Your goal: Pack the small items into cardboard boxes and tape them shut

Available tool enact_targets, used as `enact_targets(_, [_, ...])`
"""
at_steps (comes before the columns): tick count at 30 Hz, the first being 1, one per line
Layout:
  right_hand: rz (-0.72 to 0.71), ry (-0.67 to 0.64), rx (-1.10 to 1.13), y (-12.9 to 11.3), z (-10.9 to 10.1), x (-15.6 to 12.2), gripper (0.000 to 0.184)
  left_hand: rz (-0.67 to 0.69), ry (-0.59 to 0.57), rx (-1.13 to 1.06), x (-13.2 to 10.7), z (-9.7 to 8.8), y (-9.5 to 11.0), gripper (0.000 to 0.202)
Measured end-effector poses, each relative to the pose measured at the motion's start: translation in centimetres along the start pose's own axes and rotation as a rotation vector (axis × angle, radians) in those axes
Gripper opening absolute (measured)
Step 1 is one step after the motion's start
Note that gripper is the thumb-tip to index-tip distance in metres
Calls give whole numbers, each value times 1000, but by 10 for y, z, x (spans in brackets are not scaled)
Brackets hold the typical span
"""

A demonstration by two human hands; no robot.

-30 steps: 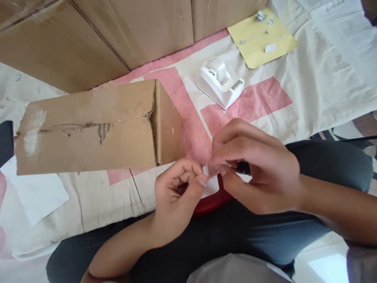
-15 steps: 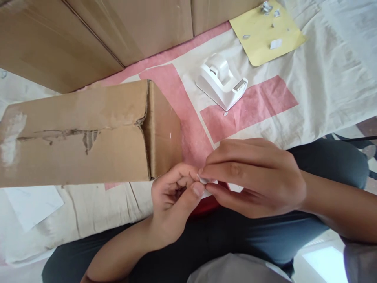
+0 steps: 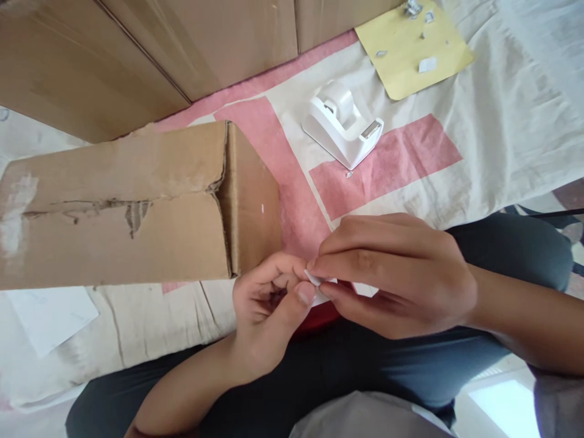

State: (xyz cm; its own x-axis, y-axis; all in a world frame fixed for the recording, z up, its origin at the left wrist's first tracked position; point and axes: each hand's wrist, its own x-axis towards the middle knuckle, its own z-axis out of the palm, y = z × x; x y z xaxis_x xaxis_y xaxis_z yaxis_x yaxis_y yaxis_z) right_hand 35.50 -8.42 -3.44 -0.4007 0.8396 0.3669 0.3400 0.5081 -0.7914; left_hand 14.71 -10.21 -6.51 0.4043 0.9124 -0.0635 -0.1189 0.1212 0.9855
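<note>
My left hand (image 3: 269, 316) and my right hand (image 3: 396, 274) meet over my lap, both pinching one small white piece of paper or sticker (image 3: 319, 286) between thumb and fingers. Under them a red object (image 3: 319, 316) shows partly, mostly hidden by the hands. A worn cardboard box (image 3: 132, 207) with a torn top seam lies just left of my left hand. A white tape dispenser (image 3: 342, 125) stands on the cloth beyond my right hand.
A pink-and-cream cloth (image 3: 493, 140) covers the floor. A yellow sheet (image 3: 413, 52) with small scraps lies at the far right. Large cardboard boxes (image 3: 150, 55) line the back. White paper (image 3: 50, 316) lies at the left. My legs in dark trousers (image 3: 365, 365) fill the foreground.
My right hand has lowered and flattened, its fingers now stretched leftward onto the white piece. The view has shifted, so the box sits further left.
</note>
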Motion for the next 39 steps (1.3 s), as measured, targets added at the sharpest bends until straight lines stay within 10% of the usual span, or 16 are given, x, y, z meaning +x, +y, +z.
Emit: enact_targets(39, [-183,0,-416,-11,1,-10,30,97,35,83,1,2,-2,7])
